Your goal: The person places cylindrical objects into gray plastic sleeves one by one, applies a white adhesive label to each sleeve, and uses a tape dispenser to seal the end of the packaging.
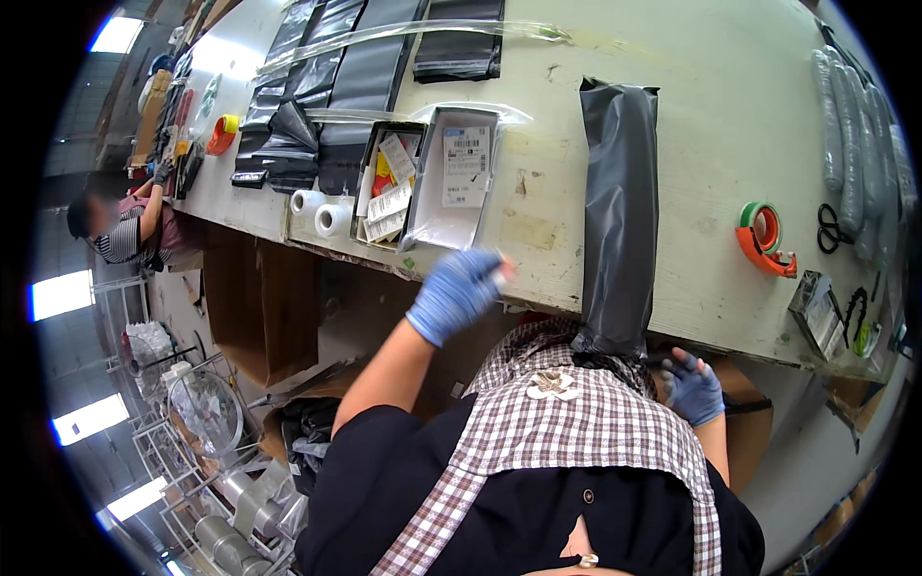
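A long dark grey plastic mailing bag (619, 202) lies lengthwise on the table in front of me, its near end hanging over the edge against my checked apron (576, 422). My right hand (693, 392), in a blue glove with bare fingertips, is just right of that near end. Its fingers are loosely bent and apart, with nothing visible in them. Left of the bag, my left hand (459, 293) hovers by the table edge, gloved the same way. Motion smears its fingers, so any small thing in them cannot be made out. Nearest to it is an open box tray (444, 226) with printed labels.
A second tray (368, 206) holds label slips, beside two white label rolls (332, 220). Dark plastic bags (360, 72) lie far left. At right are a tape dispenser (765, 252), scissors (832, 230), a small box (816, 312) and clear wrapped rolls (850, 154). Another person (125, 226) works far left.
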`<state>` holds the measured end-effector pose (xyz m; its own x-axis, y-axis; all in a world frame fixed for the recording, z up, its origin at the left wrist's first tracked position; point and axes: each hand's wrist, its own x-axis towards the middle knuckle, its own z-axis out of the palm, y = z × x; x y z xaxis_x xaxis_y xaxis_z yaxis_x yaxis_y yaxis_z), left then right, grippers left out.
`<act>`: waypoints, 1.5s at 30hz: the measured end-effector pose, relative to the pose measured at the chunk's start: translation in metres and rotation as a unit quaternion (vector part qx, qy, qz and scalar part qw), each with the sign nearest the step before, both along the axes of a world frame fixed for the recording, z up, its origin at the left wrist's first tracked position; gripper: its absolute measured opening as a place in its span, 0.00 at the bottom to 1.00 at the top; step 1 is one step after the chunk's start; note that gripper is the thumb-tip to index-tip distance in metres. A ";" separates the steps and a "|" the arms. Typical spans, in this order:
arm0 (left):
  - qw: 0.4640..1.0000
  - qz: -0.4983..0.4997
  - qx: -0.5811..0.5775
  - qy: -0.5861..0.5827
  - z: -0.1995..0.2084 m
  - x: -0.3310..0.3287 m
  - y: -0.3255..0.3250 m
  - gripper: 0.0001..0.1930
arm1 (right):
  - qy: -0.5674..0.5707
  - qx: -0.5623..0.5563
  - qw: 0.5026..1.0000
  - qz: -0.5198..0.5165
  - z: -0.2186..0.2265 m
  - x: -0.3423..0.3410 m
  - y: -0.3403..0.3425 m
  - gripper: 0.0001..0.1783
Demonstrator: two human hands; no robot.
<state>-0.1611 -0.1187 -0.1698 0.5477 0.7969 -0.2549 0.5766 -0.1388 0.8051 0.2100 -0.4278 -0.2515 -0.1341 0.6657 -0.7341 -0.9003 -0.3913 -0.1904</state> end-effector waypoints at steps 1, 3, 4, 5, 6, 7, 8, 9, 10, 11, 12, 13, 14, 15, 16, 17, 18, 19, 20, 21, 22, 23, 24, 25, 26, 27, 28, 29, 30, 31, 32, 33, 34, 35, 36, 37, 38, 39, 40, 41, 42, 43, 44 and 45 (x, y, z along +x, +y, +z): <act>0.990 0.098 0.066 -0.071 -0.016 -0.009 0.014 0.11 | -0.271 -0.084 0.950 0.133 -0.048 0.021 -0.035 0.32; 0.937 -0.007 0.313 0.153 -0.003 0.000 0.061 0.22 | -0.532 -0.172 0.815 0.151 -0.114 0.054 -0.080 0.32; 0.923 -0.037 0.338 0.179 -0.017 -0.006 0.076 0.22 | -0.543 -0.171 0.820 0.061 -0.120 0.062 -0.082 0.32; 0.907 -0.066 0.364 0.201 -0.033 -0.008 0.091 0.22 | -0.551 -0.169 0.817 -0.034 -0.121 0.069 -0.082 0.33; 0.890 -0.103 0.383 0.223 -0.037 -0.004 0.099 0.23 | -0.594 -0.212 0.776 0.016 -0.109 0.063 -0.076 0.32; 0.893 -0.125 0.340 0.267 -0.039 -0.002 0.103 0.20 | -0.631 -0.254 0.730 0.064 -0.100 0.059 -0.063 0.32; 0.889 -0.137 0.345 0.268 -0.046 -0.004 0.109 0.19 | -0.663 -0.301 0.678 0.107 -0.087 0.054 -0.049 0.31; 0.887 -0.149 0.350 0.263 -0.060 -0.013 0.116 0.17 | -0.628 -0.263 0.729 0.069 -0.092 0.053 -0.051 0.31; 0.887 -0.162 0.350 0.253 -0.072 -0.018 0.120 0.15 | -0.594 -0.227 0.771 0.033 -0.094 0.057 -0.057 0.30; 0.895 -0.132 0.346 0.248 -0.079 -0.025 0.119 0.12 | -0.518 -0.234 0.821 -0.048 -0.084 0.051 -0.047 0.28; 0.902 -0.107 0.342 0.240 -0.085 -0.027 0.116 0.08 | -0.438 -0.236 0.857 -0.137 -0.074 0.046 -0.042 0.27; 0.914 -0.073 0.337 0.216 -0.083 -0.023 0.112 0.07 | -0.454 -0.237 0.852 -0.108 -0.073 0.050 -0.051 0.23; 0.922 -0.042 0.333 0.192 -0.077 -0.016 0.109 0.07 | -0.467 -0.237 0.848 -0.083 -0.081 0.055 -0.064 0.21; 0.928 -0.019 0.321 0.189 -0.074 -0.011 0.109 0.07 | -0.059 -0.130 0.946 -0.290 -0.102 0.069 -0.088 0.26; 0.933 0.009 0.304 0.191 -0.076 -0.014 0.107 0.08 | 0.048 -0.055 0.937 -0.342 -0.098 0.075 -0.096 0.32; 0.938 0.012 0.292 0.186 -0.080 -0.022 0.110 0.09 | 0.161 0.007 0.913 -0.376 -0.090 0.081 -0.103 0.39; 0.941 0.020 0.280 0.188 -0.086 -0.032 0.110 0.10 | -0.033 -0.027 0.953 -0.300 -0.056 0.062 -0.067 0.46; 0.949 0.036 0.257 0.179 -0.082 -0.029 0.108 0.10 | -0.027 -0.040 0.939 -0.340 -0.034 0.054 -0.053 0.46; 0.953 0.056 0.238 0.176 -0.075 -0.029 0.107 0.10 | -0.013 -0.047 0.926 -0.375 -0.020 0.051 -0.043 0.46; 0.960 0.064 0.219 0.162 -0.076 -0.038 0.112 0.10 | -0.019 -0.032 0.928 -0.371 -0.013 0.047 -0.039 0.47; 0.966 0.073 0.198 0.148 -0.080 -0.045 0.115 0.10 | -0.026 -0.026 0.933 -0.358 -0.018 0.053 -0.050 0.46; 0.965 0.087 0.220 0.110 -0.072 -0.038 0.109 0.10 | -0.029 -0.019 0.938 -0.344 -0.032 0.058 -0.061 0.44; 0.964 0.097 0.229 0.096 -0.063 -0.038 0.105 0.09 | -0.025 -0.009 0.946 -0.323 -0.034 0.055 -0.054 0.43; 0.962 0.109 0.238 0.082 -0.055 -0.039 0.100 0.09 | -0.080 -0.131 0.949 -0.277 -0.025 0.056 -0.056 0.37; 0.959 0.118 0.250 0.067 -0.041 -0.036 0.098 0.08 | -0.166 -0.229 0.923 -0.261 -0.041 0.058 -0.069 0.34; 0.928 0.106 0.353 0.054 -0.021 -0.022 0.085 0.07 | -0.253 -0.237 0.904 -0.250 -0.026 0.050 -0.057 0.32; 0.914 0.092 0.394 0.030 -0.009 -0.019 0.081 0.07 | -0.336 -0.239 0.880 -0.239 -0.007 0.041 -0.045 0.30; 0.924 0.105 0.366 0.031 -0.001 -0.005 0.079 0.07 | -0.310 -0.143 0.902 -0.264 -0.023 0.044 -0.063 0.29; 0.936 0.122 0.330 0.030 0.001 0.003 0.074 0.07 | -0.288 -0.052 0.913 -0.283 -0.018 0.046 -0.067 0.29; 0.930 0.145 0.338 0.019 -0.003 -0.003 0.079 0.11 | -0.352 -0.128 0.893 -0.250 -0.027 0.045 -0.057 0.31; 0.899 0.112 0.414 0.085 -0.004 -0.005 0.082 0.11 | -0.359 -0.162 0.884 -0.253 -0.046 0.050 -0.062 0.34; 0.891 0.101 0.437 0.069 -0.007 -0.011 0.083 0.10 | -0.347 -0.199 0.879 -0.259 -0.059 0.055 -0.065 0.36; 0.882 0.095 0.459 0.054 -0.012 -0.018 0.082 0.09 | -0.334 -0.234 0.875 -0.262 -0.063 0.061 -0.064 0.37; 0.895 0.100 0.430 0.059 -0.008 -0.020 0.079 0.07 | -0.347 -0.236 0.866 -0.272 -0.060 0.061 -0.060 0.38; 0.893 0.113 0.434 0.048 -0.008 -0.021 0.078 0.06 | -0.353 -0.237 0.860 -0.280 -0.059 0.059 -0.058 0.39; 0.893 0.126 0.429 0.053 -0.010 -0.018 0.075 0.05 | -0.334 -0.229 0.877 -0.259 -0.058 0.062 -0.063 0.39; 0.891 0.137 0.429 0.060 -0.010 -0.017 0.076 0.05 | -0.344 -0.226 0.876 -0.251 -0.058 0.061 -0.064 0.38; 0.891 0.137 0.427 0.069 -0.011 -0.016 0.076 0.04 | -0.353 -0.224 0.876 -0.241 -0.057 0.060 -0.065 0.37; 0.891 0.137 0.425 0.079 -0.013 -0.017 0.077 0.04 | -0.363 -0.221 0.875 -0.232 -0.057 0.059 -0.066 0.36; 0.891 0.138 0.423 0.089 -0.016 -0.018 0.078 0.04 | -0.331 -0.216 0.883 -0.255 -0.059 0.061 -0.070 0.33; 0.896 0.133 0.414 0.089 -0.021 -0.020 0.080 0.04 | -0.298 -0.211 0.889 -0.278 -0.062 0.065 -0.075 0.31; 0.901 0.129 0.404 0.089 -0.027 -0.024 0.084 0.04 | -0.265 -0.206 0.893 -0.300 -0.064 0.068 -0.080 0.29; 0.904 0.129 0.396 0.093 -0.032 -0.029 0.085 0.04 | -0.233 -0.182 0.904 -0.310 -0.061 0.066 -0.077 0.27; 0.908 0.121 0.389 0.098 -0.038 -0.033 0.087 0.04 | -0.201 -0.158 0.912 -0.321 -0.049 0.063 -0.072 0.26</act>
<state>-0.1946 -0.0320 -0.2074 0.3376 0.8685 0.3630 0.7876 -0.4718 0.3964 0.2731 -0.4999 -0.3010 0.5308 0.2590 -0.8069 -0.8456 0.0983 -0.5247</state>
